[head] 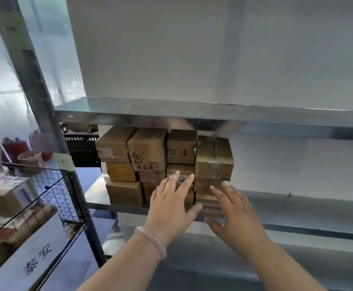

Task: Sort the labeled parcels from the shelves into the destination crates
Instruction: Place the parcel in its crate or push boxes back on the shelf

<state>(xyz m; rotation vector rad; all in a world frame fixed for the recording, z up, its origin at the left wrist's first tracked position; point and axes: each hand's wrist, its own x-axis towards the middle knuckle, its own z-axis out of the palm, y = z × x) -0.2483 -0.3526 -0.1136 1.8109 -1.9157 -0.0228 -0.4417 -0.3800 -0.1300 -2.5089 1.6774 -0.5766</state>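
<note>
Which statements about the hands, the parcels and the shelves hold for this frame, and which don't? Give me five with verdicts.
1. Both hands reach toward the cardboard parcels stacked on the lower shelf. True.
2. The left hand has a bracelet on its wrist. True.
3. The right hand holds a parcel lifted clear of the stack. False: its fingers are spread straight beside the red-striped parcel, which sits at the foot of the stack.
4. The upper shelf is packed with parcels. False: none show on it.
5. The wire-mesh crate on the left has boxes in it. True.
</note>
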